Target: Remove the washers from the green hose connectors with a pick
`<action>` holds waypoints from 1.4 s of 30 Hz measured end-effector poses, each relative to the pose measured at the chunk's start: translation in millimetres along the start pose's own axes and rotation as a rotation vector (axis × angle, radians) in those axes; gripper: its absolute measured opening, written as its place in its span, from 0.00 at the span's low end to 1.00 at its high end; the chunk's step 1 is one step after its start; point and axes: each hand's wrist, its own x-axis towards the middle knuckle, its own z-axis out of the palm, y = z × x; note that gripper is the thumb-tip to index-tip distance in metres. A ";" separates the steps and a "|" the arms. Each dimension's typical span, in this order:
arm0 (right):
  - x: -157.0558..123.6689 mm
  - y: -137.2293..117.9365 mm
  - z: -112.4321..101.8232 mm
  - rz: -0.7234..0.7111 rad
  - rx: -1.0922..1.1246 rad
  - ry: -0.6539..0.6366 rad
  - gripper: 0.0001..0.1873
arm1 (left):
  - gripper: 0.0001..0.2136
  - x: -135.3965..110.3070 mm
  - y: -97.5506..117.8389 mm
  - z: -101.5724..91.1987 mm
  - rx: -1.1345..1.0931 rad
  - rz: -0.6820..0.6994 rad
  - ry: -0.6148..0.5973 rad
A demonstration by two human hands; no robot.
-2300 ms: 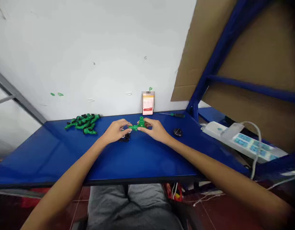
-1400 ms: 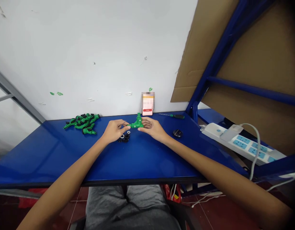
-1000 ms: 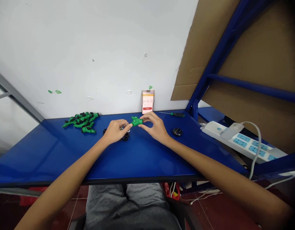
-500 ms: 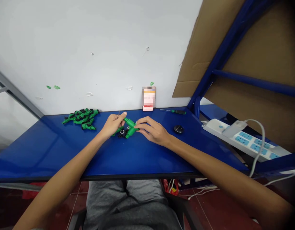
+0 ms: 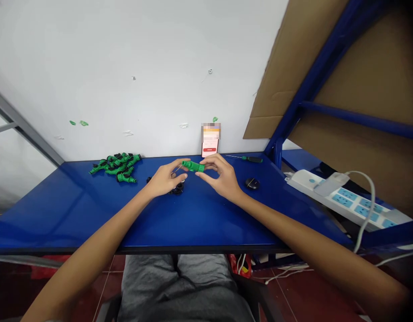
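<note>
A green plastic Y-shaped hose connector (image 5: 193,166) is held above the blue table, its right end between the thumb and fingers of my right hand (image 5: 221,175). My left hand (image 5: 166,179) is curled at the connector's left end, with a thin metal rod (image 5: 177,169) between its thumb and fingers. I cannot tell whether the left fingertips touch the connector. Small black fittings (image 5: 177,188) lie on the table just below my left hand, which partly covers them. Further left rests a heap of green connectors with black parts (image 5: 119,165).
A phone (image 5: 210,145) leans against the white wall. A green-handled screwdriver (image 5: 252,159) and a round black object (image 5: 252,183) lie to the right. A white power strip (image 5: 343,197) with a cable stands beyond the table's right edge, by a blue metal frame (image 5: 302,85).
Both hands have raised the green connector slightly and turned it, so its branches no longer show spread. My left thumb has moved apart from the fingers. The view has shifted slightly.
</note>
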 end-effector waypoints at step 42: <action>-2.8 2.6 -2.9 -0.261 -0.135 -0.223 0.08 | 0.28 -0.4 -1.0 0.1 0.022 0.019 0.170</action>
